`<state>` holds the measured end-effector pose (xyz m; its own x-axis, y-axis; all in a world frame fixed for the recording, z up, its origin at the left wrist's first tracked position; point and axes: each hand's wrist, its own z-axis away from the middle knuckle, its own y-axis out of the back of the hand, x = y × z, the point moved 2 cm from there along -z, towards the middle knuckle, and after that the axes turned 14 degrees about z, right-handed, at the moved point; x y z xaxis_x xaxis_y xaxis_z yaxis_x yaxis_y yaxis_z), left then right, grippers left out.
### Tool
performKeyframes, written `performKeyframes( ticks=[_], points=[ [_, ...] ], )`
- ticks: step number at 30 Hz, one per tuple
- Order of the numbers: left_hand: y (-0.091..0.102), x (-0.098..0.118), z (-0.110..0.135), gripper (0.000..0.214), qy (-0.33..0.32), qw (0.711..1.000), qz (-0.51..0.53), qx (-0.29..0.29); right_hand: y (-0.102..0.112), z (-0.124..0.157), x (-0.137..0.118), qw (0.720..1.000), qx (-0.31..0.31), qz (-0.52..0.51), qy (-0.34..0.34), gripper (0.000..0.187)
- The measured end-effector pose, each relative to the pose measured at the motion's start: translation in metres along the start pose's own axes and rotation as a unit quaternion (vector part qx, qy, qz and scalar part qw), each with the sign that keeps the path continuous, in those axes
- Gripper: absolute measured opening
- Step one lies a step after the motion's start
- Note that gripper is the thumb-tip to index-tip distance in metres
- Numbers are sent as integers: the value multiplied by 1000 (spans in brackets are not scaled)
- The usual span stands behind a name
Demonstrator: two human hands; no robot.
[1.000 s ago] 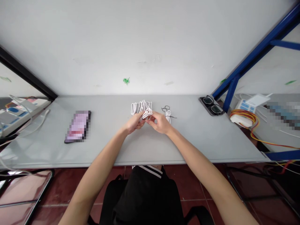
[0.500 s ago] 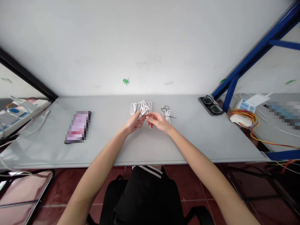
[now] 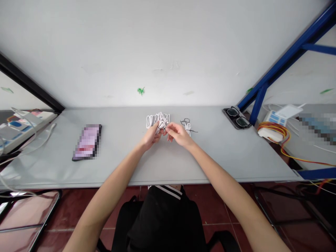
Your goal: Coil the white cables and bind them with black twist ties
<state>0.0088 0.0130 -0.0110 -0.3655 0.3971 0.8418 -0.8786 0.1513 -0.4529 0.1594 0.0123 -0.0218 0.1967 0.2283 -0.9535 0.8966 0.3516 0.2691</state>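
One white looped cable bundle point(image 3: 159, 120) is located between the hands, gripped in the closed left hand point(image 3: 151, 137) over the grey bench point(image 3: 168, 164). The right hand point(image 3: 179, 135) is closed to a pinch at the bundle's right edge; what its fingertips point(image 3: 167, 128) hold is too small to determine. Just right of the hands lies one smaller white cable coil point(image 3: 188, 129) with one thin black wire point(image 3: 193, 131). Also on the bench: one pixelated phone point(image 3: 87, 142) at left, one pair of eyeglasses point(image 3: 237, 118) at far right.
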Motion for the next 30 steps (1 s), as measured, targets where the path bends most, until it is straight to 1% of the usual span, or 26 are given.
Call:
performKeyframes(
  ticks=[4,10,12,17,20,22,24,26,28,30],
  points=[
    [-1,0,2,52,-28,999,24,-27,3,1,-4,1000,6,-22,8,28],
    [-3,1,3,45,-67,997,1,-41,7,4,-10,999,-8,-34,-8,32],
    [-3,1,3,44,-73,997,1,-39,7,4,-12,999,-6,-29,-17,33],
    [-1,0,2,46,-100,994,-32,-18,6,5,-13,999,29,-3,-27,29],
    [0,-1,1,50,-112,993,-43,-6,4,6,-11,998,36,27,-35,23],
    [-1,-2,0,50,-112,992,-50,0,1,6,-10,997,35,58,-25,21],
    [-2,-3,1,49,-113,991,-68,5,-1,6,-10,995,37,91,-1,26],
    [-4,-2,2,47,-121,988,-96,7,-2,5,-8,992,47,116,16,37],
    [-5,-2,3,45,-133,983,-124,8,-2,4,-6,992,52,115,9,46],
    [-6,-3,3,45,-140,981,-134,7,-2,2,-3,995,36,89,-14,50]
  ],
)
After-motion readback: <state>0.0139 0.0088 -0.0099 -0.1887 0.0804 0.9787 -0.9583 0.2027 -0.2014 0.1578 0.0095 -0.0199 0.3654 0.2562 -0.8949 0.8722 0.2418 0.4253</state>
